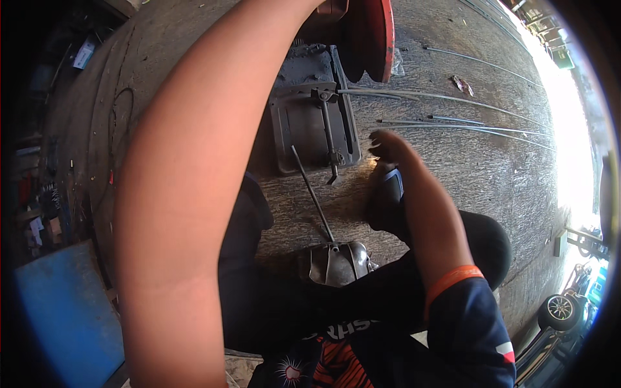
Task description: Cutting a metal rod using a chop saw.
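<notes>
Right hand (389,147): curled fingers slightly apart, near metal frame (297,129); best kept off its edges. Left hand beyond view; finger state untellable.

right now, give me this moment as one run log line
left hand: out of view, forearm extended toward red machine part | right hand: near dark metal base, grip unclear | floor: thin rods at right

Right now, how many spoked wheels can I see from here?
1: the spoked wheel at the picture's lower right, well below and to the right of the right hand. Others may be hidden in the glare or dark rim.
</notes>
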